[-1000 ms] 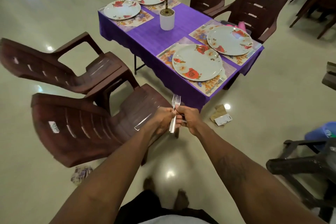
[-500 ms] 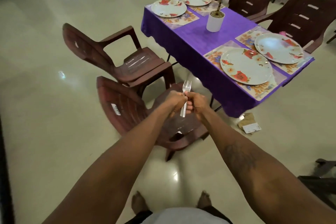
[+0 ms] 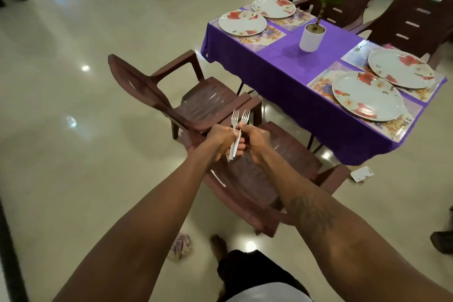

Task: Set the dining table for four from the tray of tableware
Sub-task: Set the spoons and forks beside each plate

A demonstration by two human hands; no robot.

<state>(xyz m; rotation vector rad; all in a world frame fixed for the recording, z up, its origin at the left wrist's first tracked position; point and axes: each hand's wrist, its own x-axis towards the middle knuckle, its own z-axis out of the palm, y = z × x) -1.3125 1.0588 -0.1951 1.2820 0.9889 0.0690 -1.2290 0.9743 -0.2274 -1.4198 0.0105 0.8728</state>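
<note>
Both arms reach forward and converge, forearms bare, so that the hands meet at the middle of the view above the seat of a brown plastic chair (image 3: 269, 174). The left hand (image 3: 219, 140) is turned knuckles-out, its fingers curled round the lower handles of two forks (image 3: 235, 117), with its fingertips showing on the far side of the metal. The right hand (image 3: 257, 138) faces it, thumb and fingers drawn together in a pinch on the forks just below their heads; which of the two handles it has cannot be told. The forks stand nearly upright, tines up and fanned slightly apart, with the handle ends sticking out below the left hand. They are in the air, well short of the table (image 3: 277, 68), which stands ahead and to the right under a purple cloth. On it four flowered plates (image 3: 367, 94) lie, each on a floral placemat (image 3: 267, 35), two at the near end and two at the far end, with a potted plant (image 3: 311, 36) in a white pot between the pairs. A second brown chair (image 3: 186, 95) stands just beyond the first, beside the table's long edge, on a glossy pale floor (image 3: 98, 130).
</note>
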